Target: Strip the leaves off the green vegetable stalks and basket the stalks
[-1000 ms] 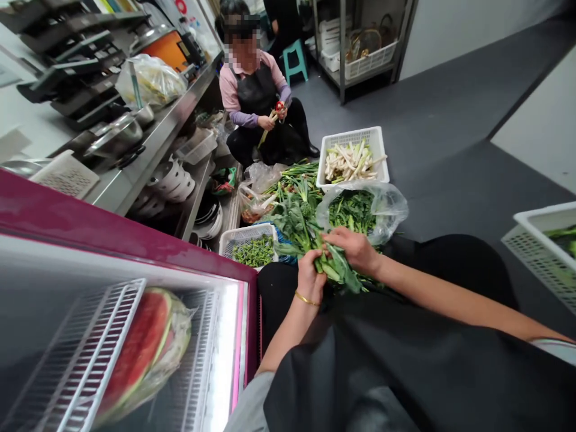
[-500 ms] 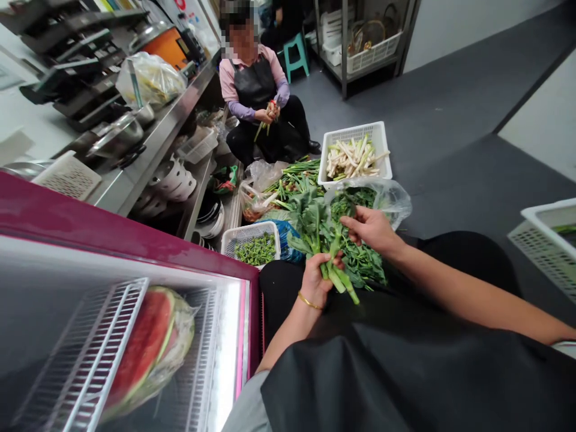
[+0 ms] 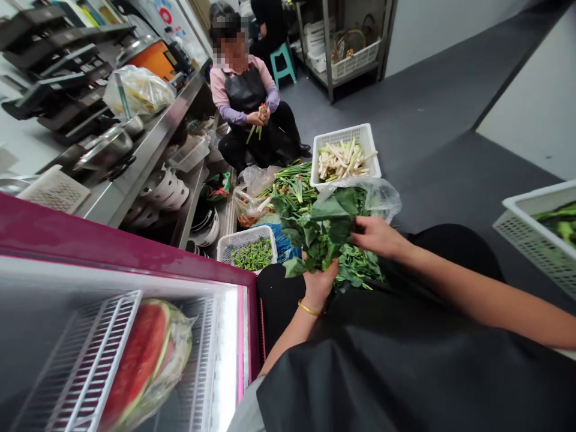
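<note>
My left hand (image 3: 320, 284), with a gold bangle at its wrist, is closed around a bunch of leafy greens (image 3: 320, 237) above my lap. The stems are hidden by the hand. At the right edge of the bunch, my right hand (image 3: 375, 235) has its fingers pressed together on a large dark green leaf. Below and behind the hands lies a pile of loose greens (image 3: 357, 267), beside a clear plastic bag (image 3: 387, 201). To the left, a white basket (image 3: 221, 247) holds small cut green pieces.
A white basket (image 3: 375, 157) of pale stalks stands ahead; green stalks (image 3: 294, 183) lie left of it. A person (image 3: 245, 90) crouches beyond. At right is another basket (image 3: 535, 231) of greens. An open fridge (image 3: 180, 267) with watermelon stands at left.
The bunch has turned so its leaves face up and its stems no longer show. My right hand has come onto a large leaf. The whole view has shifted slightly.
</note>
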A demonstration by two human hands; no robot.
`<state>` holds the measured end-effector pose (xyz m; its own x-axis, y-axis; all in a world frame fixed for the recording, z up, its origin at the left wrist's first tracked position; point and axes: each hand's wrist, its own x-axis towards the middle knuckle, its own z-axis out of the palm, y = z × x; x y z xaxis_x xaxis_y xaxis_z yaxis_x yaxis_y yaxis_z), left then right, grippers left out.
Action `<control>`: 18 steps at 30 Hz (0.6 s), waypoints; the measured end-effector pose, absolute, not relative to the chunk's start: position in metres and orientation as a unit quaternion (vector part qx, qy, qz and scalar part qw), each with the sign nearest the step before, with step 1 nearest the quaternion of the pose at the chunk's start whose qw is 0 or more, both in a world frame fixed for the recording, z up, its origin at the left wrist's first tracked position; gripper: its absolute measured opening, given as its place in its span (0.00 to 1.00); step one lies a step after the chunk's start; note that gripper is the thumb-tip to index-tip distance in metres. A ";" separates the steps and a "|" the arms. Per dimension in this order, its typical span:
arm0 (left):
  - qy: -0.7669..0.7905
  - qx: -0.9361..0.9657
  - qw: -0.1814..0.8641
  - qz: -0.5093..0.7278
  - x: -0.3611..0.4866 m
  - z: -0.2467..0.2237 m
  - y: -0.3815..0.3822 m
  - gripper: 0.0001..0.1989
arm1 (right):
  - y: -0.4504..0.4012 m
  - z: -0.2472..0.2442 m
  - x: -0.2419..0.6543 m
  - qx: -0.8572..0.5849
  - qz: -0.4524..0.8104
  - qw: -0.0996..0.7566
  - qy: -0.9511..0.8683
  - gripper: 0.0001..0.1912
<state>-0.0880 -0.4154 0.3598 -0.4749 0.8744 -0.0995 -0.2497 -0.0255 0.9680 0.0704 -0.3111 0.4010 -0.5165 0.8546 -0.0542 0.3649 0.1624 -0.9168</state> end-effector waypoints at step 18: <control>0.405 0.175 0.553 0.707 -0.084 0.389 -0.418 0.16 | -0.321 0.420 0.043 -0.350 0.645 0.362 -0.575 0.24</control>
